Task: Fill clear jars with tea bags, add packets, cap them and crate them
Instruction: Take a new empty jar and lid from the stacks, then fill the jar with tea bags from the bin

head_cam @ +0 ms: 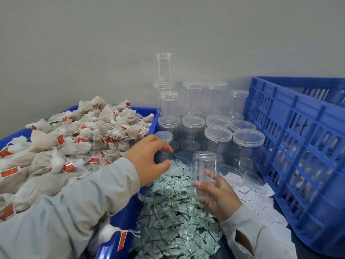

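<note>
Capped jars (217, 135) packed tight behind, blue crate (298, 146) walling the right, heaped tea bags (65, 146) left, open air above.

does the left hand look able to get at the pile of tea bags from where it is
Probably yes. The left hand hovers over a loose lid, right beside the heaped tea bags in the open blue bin. Nothing covers the heap, and the hand appears to hold nothing.

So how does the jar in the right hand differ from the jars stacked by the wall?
The held jar has no lid; the stacked jars are capped. The held jar sits in the right hand above the green-and-white packets; the stacked jars stand upright in tiers. Both are clear, round and empty.
</note>
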`<state>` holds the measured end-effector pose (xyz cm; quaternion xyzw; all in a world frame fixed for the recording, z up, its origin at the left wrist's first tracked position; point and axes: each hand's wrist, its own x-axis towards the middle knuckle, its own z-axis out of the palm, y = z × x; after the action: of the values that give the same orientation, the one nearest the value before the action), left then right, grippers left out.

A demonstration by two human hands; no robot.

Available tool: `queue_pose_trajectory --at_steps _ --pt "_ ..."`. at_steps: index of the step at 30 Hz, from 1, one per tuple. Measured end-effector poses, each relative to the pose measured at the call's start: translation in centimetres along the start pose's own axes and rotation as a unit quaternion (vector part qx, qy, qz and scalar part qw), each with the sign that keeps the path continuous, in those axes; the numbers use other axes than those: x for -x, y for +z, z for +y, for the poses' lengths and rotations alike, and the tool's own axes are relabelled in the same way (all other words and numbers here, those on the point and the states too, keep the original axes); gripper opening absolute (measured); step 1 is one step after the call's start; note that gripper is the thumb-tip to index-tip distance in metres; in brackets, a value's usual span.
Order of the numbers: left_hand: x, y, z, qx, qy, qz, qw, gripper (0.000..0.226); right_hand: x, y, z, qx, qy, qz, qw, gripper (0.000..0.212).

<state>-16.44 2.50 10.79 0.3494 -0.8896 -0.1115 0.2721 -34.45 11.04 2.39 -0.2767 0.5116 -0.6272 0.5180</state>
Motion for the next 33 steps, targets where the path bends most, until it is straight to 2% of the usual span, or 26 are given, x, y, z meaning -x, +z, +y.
queue_pose_trajectory --at_steps 4,7,9,13,16,22,24,29,33 --pt "-1.4 -2.2 -2.5 -0.054 -0.065 0.097 0.992 0.020 0.9 0.6 -0.2 0.017 -0.050 -0.022 0.998 0.067" --pt "-2.1 -3.7 -4.9 -0.137 -0.135 0.093 0.977 0.022 1.4 1.0 0.0 0.066 -0.071 -0.041 0.994 0.085" --pt "-2.2 -4.0 -6.0 -0.204 -0.183 0.020 0.962 0.027 1.7 1.3 0.2 0.096 -0.092 -0.040 0.990 0.083" --pt "-1.8 -3.0 -6.6 -0.284 -0.209 -0.208 0.912 0.039 2.2 1.7 1.4 0.193 -0.138 -0.046 0.970 0.071" --pt "-2.1 -2.3 -6.4 -0.301 -0.198 -0.269 0.893 0.047 2.4 2.1 2.4 0.232 -0.147 -0.052 0.960 0.076" --pt "-2.1 -1.6 -7.3 -0.366 -0.142 -0.287 0.874 0.046 2.5 2.4 3.1 0.256 -0.178 -0.059 0.948 0.078" --pt "-2.0 -1.3 -7.6 -0.349 -0.162 -0.277 0.880 0.042 2.5 2.4 3.2 0.263 -0.180 -0.062 0.946 0.082" --pt "-2.1 -1.3 -6.7 -0.336 -0.194 -0.240 0.890 0.040 2.2 2.0 3.5 0.271 -0.183 -0.061 0.943 0.077" --pt "-2.0 -1.2 -6.3 -0.308 -0.201 -0.219 0.904 0.035 2.2 2.0 3.5 0.270 -0.183 -0.060 0.943 0.085"
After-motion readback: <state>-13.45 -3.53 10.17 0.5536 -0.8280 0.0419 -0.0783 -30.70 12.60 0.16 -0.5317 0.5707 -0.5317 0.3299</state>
